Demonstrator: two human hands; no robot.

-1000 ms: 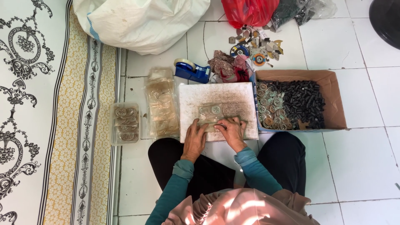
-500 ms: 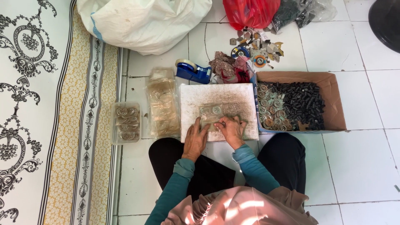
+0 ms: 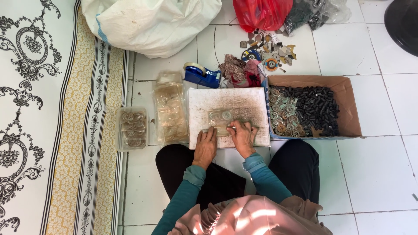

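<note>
In the head view, almost nothing has changed against the earlier pictures: both hands stay at the lower edge of the white board (image 3: 228, 98), in the middle of the frame, and only the fingers have shifted a little. I judge from this that the same slow pressing or closing work on the clear packet (image 3: 222, 121) goes on.

The left hand (image 3: 205, 146) lies flat with the fingers stretched, pressing the lower left corner of the packet. The right hand (image 3: 243, 135) is half curled, its fingertips on the packet's lower right edge; whether it pinches something small I cannot tell.

Counted: one white board, one cardboard box (image 3: 348, 104) at the right, with too many dark and round pieces to count. One blue tape dispenser (image 3: 201, 75) is above the board. One stack of clear bags (image 3: 170, 111) and one clear tray (image 3: 132, 129) are at the left. At the top there are one white sack (image 3: 152, 21) and one red bag (image 3: 261, 13).
</note>
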